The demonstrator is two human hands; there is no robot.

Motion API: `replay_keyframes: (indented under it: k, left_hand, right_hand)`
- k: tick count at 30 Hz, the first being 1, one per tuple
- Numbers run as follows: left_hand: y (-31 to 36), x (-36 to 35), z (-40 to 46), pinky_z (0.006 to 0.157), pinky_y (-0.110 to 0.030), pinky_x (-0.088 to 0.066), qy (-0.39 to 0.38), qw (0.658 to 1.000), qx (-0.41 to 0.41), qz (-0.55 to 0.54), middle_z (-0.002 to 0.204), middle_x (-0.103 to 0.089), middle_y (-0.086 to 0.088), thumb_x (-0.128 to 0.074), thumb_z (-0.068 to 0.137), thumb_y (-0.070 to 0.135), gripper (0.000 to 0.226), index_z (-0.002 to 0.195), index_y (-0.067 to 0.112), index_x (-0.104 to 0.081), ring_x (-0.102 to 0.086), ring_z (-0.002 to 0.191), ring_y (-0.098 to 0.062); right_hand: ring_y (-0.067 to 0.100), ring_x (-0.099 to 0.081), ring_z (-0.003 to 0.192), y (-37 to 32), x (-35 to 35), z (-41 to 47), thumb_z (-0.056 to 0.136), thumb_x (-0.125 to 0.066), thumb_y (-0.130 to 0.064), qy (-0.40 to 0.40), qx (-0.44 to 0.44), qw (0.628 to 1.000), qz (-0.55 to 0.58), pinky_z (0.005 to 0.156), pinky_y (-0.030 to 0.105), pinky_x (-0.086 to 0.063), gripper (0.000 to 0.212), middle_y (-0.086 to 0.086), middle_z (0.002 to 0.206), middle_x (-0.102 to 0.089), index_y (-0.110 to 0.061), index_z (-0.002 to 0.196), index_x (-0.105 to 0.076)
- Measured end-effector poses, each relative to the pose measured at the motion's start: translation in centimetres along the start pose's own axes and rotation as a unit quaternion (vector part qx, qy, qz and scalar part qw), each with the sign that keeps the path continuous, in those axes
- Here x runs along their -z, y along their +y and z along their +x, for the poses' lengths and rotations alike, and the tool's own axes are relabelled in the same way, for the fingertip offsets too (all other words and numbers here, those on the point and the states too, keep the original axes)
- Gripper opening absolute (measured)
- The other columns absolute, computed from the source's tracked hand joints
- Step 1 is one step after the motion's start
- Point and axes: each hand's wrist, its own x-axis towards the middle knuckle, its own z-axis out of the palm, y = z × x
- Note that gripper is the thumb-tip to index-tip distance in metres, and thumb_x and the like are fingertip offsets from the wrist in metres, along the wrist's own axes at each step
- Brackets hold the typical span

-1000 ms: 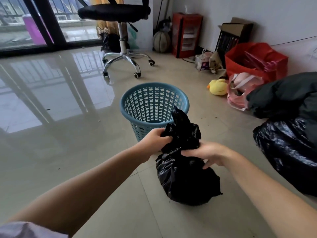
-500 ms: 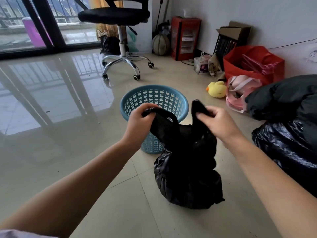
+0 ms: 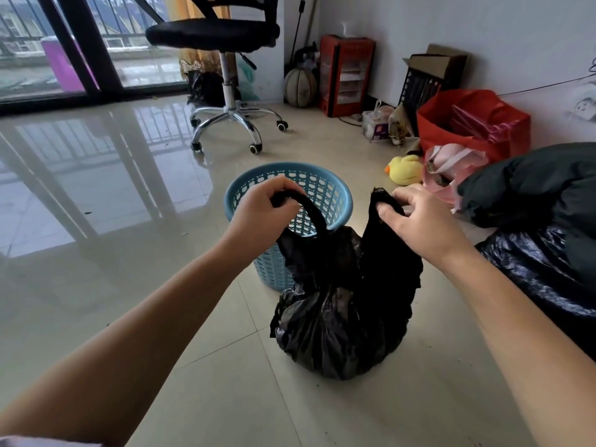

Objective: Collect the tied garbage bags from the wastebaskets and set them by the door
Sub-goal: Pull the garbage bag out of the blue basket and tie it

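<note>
Head view: left hand (image 3: 261, 211) and right hand (image 3: 419, 217), fingers pinched on bag (image 3: 338, 324) ears at centre frame; cross them low, knot tight.

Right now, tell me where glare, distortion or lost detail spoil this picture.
Head view: window glare mirrors off the glossy floor at left; wide-angle bending curves the door frame and stretches both forearms; the black garbage bag gripped by the left hand and right hand is nearly featureless dark.
</note>
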Motion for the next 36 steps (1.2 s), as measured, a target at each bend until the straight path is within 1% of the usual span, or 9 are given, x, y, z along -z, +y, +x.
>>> replay_keyframes:
  k: [5, 12, 17, 20, 23, 25, 29, 34, 36]
  left_hand:
    - [0.9, -0.3, 0.0, 0.063, -0.031, -0.051, 0.11, 0.991, -0.013, -0.077, 0.071, -0.058, 0.003, -0.049, 0.085, -0.004, 0.031, 0.079, 0.023, -0.063, -0.052, 0.063, -0.013]
    - [-0.1, -0.3, 0.4, 0.062, -0.024, -0.033, 0.057, 0.998, 0.002, 0.004, 0.06, -0.045, 0.008, -0.059, 0.086, 0.016, 0.018, 0.074, 0.029, -0.06, -0.04, 0.06, -0.008]
    - [1.1, -0.5, -0.4, 0.057, -0.022, -0.048, 0.03, 0.997, 0.016, -0.064, 0.058, -0.062, 0.002, -0.054, 0.091, 0.009, 0.027, 0.073, 0.025, -0.065, -0.056, 0.052, -0.009]
    - [1.4, -0.1, -0.2, 0.072, -0.024, -0.059, 0.011, 0.98, 0.07, -0.187, 0.078, -0.07, -0.01, -0.047, 0.096, 0.007, 0.019, 0.092, 0.01, -0.066, -0.07, 0.071, -0.016]
    - [1.8, 1.1, 0.1, 0.054, -0.02, -0.053, -0.095, 0.962, 0.159, -0.202, 0.056, -0.06, -0.002, -0.037, 0.099, 0.008, 0.028, 0.102, 0.003, -0.064, -0.057, 0.046, -0.015]
    - [2.4, 1.6, 0.2, 0.046, -0.018, -0.039, -0.134, 0.98, 0.135, -0.065, 0.046, -0.038, 0.003, -0.038, 0.095, 0.008, 0.034, 0.09, 0.01, -0.071, -0.034, 0.039, -0.011]
    - [5.1, 0.8, -1.1, 0.048, -0.02, -0.039, -0.175, 0.976, -0.082, 0.098, 0.055, -0.052, 0.003, -0.049, 0.08, 0.016, 0.025, 0.074, 0.024, -0.072, -0.046, 0.05, -0.014]
    - [4.7, -1.8, -2.6, 0.082, -0.011, -0.042, -0.273, 0.916, -0.252, 0.154, 0.086, -0.058, 0.013, -0.049, 0.086, 0.012, 0.023, 0.092, 0.019, -0.07, -0.055, 0.087, -0.001]
    - [3.9, -1.9, -2.2, 0.087, -0.015, -0.043, -0.229, 0.947, -0.209, 0.081, 0.096, -0.059, 0.011, -0.046, 0.09, 0.009, 0.028, 0.102, 0.025, -0.064, -0.055, 0.097, -0.001]
  right_hand:
    - [0.013, -0.066, 0.102, -1.0, -1.6, -1.0, 0.085, -0.063, -0.027, -0.179, -0.074, 0.944, 0.267, 0.092, 0.029, -0.05, 0.029, -0.005, 0.111, -0.069, -0.023, 0.114, -0.065]
    - [0.013, -0.036, 0.135, -0.5, -3.1, -1.9, 0.083, -0.056, -0.058, -0.234, 0.078, 0.959, -0.142, 0.113, 0.036, -0.029, 0.063, -0.008, 0.146, -0.037, -0.021, 0.133, -0.053]
    - [0.007, -0.022, 0.14, -0.4, -4.0, -1.8, 0.09, -0.056, -0.041, -0.147, 0.088, 0.983, -0.072, 0.117, 0.032, -0.018, 0.045, -0.023, 0.148, -0.024, -0.024, 0.131, -0.056]
    - [-0.01, -0.047, 0.12, -1.3, -3.0, -1.6, 0.093, -0.055, -0.023, -0.157, 0.015, 0.964, 0.212, 0.1, 0.009, -0.035, 0.037, -0.041, 0.126, -0.044, -0.029, 0.13, -0.056]
    - [0.004, -0.063, 0.105, -1.5, -1.4, -0.8, 0.092, -0.057, -0.026, -0.069, 0.039, 0.953, 0.292, 0.103, 0.029, -0.045, 0.019, -0.008, 0.114, -0.067, -0.032, 0.108, -0.066]
    - [0.01, -0.067, 0.086, -1.8, -0.2, -0.5, 0.086, -0.061, -0.039, -0.083, 0.037, 0.96, 0.266, 0.094, 0.038, -0.051, 0.027, -0.002, 0.089, -0.07, -0.031, 0.112, -0.061]
    - [-0.005, -0.06, 0.071, -3.2, 0.0, -1.3, 0.072, -0.066, -0.062, -0.314, 0.043, 0.942, 0.109, 0.074, 0.015, -0.047, 0.056, -0.02, 0.075, -0.063, -0.048, 0.119, -0.038]
    - [-0.011, -0.048, 0.077, -5.8, -2.1, -3.5, 0.092, -0.054, -0.01, -0.335, 0.095, 0.937, 0.02, 0.071, 0.008, -0.041, 0.01, -0.016, 0.093, -0.058, -0.018, 0.093, -0.059]
    - [0.004, -0.041, 0.041, -5.8, -2.4, -3.8, 0.096, -0.037, -0.016, -0.318, 0.016, 0.944, 0.088, 0.052, 0.024, -0.035, 0.038, 0.0, 0.051, -0.05, -0.018, 0.062, -0.053]
